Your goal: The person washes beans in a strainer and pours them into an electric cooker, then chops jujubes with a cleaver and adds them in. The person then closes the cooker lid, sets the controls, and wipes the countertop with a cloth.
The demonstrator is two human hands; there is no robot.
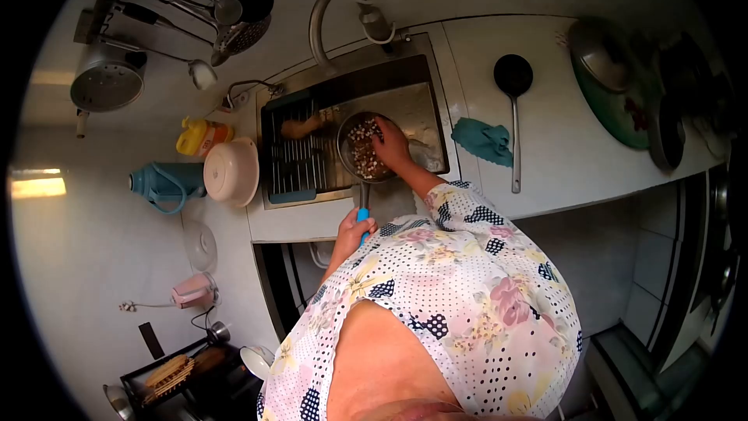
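Note:
My left hand [356, 228] is closed round the blue grip [363, 214] of a long-handled round metal strainer [342, 157]. The strainer's bowl is over the sink [428, 113], and its handle points toward my body. Small brown and whitish bits that look like beans [365, 157] lie in the bowl. From the right, my right hand [392, 146] reaches over the rim with its fingers apart and their tips on the bits. A brown lumpy piece [300, 126] rests to the left, on the dark drying rack [292, 160].
A curved faucet [318, 27] rises behind the sink. On the right counter are a teal cloth [483, 140], a black ladle [513, 78] and a green board [604, 105] with a lid on it. A pink basin [231, 171] and a blue thermos [167, 183] stand left. Utensils [230, 12] hang on the wall.

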